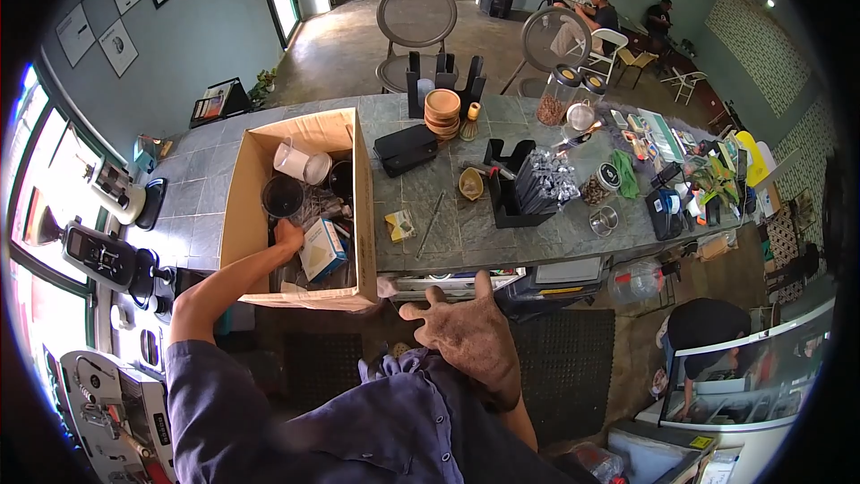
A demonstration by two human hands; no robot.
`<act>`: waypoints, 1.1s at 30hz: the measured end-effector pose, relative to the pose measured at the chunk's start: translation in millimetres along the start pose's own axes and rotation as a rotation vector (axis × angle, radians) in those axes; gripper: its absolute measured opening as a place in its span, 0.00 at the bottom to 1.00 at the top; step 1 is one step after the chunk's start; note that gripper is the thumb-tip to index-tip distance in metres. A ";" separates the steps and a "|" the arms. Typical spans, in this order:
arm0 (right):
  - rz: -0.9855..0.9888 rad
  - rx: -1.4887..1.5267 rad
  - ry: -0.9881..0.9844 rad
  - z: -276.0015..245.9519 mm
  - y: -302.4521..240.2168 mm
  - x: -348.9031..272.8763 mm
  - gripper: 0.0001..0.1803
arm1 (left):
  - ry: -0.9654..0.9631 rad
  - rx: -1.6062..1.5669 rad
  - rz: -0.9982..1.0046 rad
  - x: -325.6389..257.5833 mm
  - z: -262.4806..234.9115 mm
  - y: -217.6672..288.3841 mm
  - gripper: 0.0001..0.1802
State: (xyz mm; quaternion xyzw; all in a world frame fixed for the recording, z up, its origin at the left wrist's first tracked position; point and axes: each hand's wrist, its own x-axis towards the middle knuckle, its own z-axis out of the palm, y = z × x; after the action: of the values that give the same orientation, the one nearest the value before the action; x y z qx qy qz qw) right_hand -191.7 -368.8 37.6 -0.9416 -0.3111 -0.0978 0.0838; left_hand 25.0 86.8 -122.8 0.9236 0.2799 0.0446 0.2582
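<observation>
My left hand (288, 237) is down inside an open cardboard box (365, 206), fingers drawn together; what they hold, if anything, is hidden. Beside it leans a white and blue carton (324, 251). A dark round cup (283, 196) lies just beyond the hand, and clear jars (303, 162) rest farther back in the box. Thin stringy or clear wrapping material (309, 204) fills part of the middle. My right hand (466, 333) wears a brown work glove, fingers spread, holding nothing. It hovers in front of the counter, near an open drawer (448, 285).
On the tiled counter (408, 255) stand a black case (405, 150), stacked wooden bowls (442, 111), a black holder with wrapped sticks (542, 184), glass jars (560, 94) and a cluttered pile (681, 170). Grinders (107, 255) stand left. A person (708, 332) bends at right.
</observation>
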 end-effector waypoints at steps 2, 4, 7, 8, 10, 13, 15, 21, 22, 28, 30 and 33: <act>0.002 0.010 0.000 -0.4 -2.3 -3.1 0.07 | 0.012 -0.033 0.008 5.6 4.1 -9.1 0.17; 0.008 0.016 -0.004 -1.0 -1.7 -4.4 0.07 | 0.019 -0.068 0.019 5.6 6.4 -10.3 0.15; 0.015 0.025 -0.009 -1.8 -1.4 -7.3 0.08 | 0.019 -0.054 0.066 6.2 5.0 -12.0 0.12; 0.010 0.033 -0.007 -2.4 -2.0 -6.8 0.08 | 0.020 -0.031 0.047 15.6 6.6 -23.9 0.14; 0.008 0.044 -0.008 -3.0 -2.2 -6.0 0.08 | 0.018 -0.007 0.029 20.6 10.2 -35.6 0.17; 0.020 0.054 -0.013 -3.9 -0.1 -6.6 0.08 | 0.062 -0.092 0.091 9.5 11.6 -31.3 0.15; 0.025 0.062 -0.018 -3.5 1.1 -8.7 0.08 | 0.074 -0.093 0.147 -4.3 7.4 -23.1 0.13; 0.029 0.090 -0.026 -5.1 3.9 -5.2 0.09 | 0.067 -0.081 0.205 -13.5 -7.6 -19.8 0.15; 0.029 0.094 -0.027 -5.8 4.7 -5.9 0.09 | 0.068 -0.080 0.204 -11.9 -6.0 -20.9 0.15; 0.025 0.116 -0.040 -6.4 6.4 -9.3 0.10 | 0.046 -0.138 0.174 -7.5 -0.8 -14.9 0.13; 0.020 0.123 -0.045 -7.2 7.3 -6.6 0.10 | -0.111 -0.040 0.092 -2.6 -3.5 -11.4 0.14; 0.018 0.130 -0.048 -10.2 9.7 1.3 0.10 | -0.072 -0.031 0.147 -1.3 -0.3 -18.4 0.13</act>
State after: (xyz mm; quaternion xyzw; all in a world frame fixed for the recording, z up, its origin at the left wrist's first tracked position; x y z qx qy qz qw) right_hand -186.2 -378.0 46.8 -0.9391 -0.3101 -0.0543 0.1381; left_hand 14.7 99.2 -131.6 0.9386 0.2009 0.0344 0.2783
